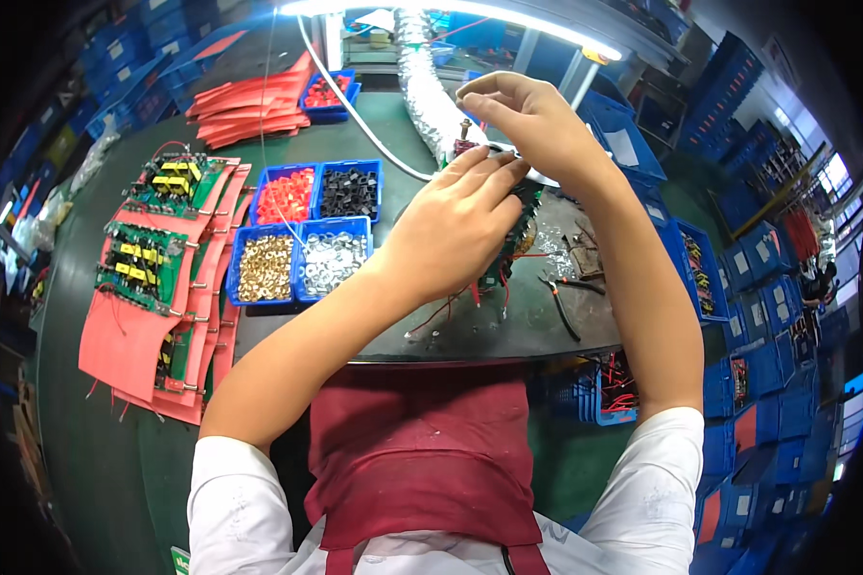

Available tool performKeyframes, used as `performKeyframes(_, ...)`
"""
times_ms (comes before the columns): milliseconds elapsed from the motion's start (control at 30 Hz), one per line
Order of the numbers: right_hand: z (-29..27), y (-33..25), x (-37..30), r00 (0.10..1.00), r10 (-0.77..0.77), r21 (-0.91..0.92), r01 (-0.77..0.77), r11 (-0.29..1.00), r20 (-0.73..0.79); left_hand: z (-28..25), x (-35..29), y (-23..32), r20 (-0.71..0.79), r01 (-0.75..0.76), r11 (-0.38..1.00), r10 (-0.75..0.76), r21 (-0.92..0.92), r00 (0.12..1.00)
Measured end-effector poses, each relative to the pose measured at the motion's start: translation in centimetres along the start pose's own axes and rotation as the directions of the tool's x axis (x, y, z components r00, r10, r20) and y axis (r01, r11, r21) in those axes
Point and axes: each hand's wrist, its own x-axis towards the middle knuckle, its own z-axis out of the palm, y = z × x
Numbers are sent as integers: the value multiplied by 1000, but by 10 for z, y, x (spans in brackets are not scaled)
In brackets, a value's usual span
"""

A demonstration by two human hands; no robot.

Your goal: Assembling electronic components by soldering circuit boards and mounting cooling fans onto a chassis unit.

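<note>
My left hand [448, 230] holds a green circuit board [514, 240] tilted on edge over the dark bench, with red wires trailing below it; most of the board is hidden behind the hand. My right hand [525, 120] is above it, fingers pinched on a small part at the board's top edge, next to a brass screw post [466, 131].
Blue bins hold red parts [286, 195], black parts [349, 192], brass washers [265, 267] and silver washers [330, 262]. Finished boards on red sheets [149, 268] lie at left. A silver flexible duct [424, 86] runs behind. Pliers [558, 292] lie at right. Blue crates [738, 287] stack at right.
</note>
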Motion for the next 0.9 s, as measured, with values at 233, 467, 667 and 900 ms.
performKeyframes(233,0,10,8,988,-114,-82,106,991,-103,-2,-2,-4,-23,-21,1000,21,-13,1000)
performKeyframes(467,2,-4,6,990,126,-88,-131,988,-58,-6,-5,-9,-31,9,997,-11,-73,999)
performKeyframes(667,-1,11,0,999,30,-46,-32,998,-42,-7,-2,-7,-8,1,995,-2,-96,1000)
performKeyframes(900,-3,-1,-11,1000,8,-8,-8,1000,-6,-11,5,0,29,36,991,-33,-130,999)
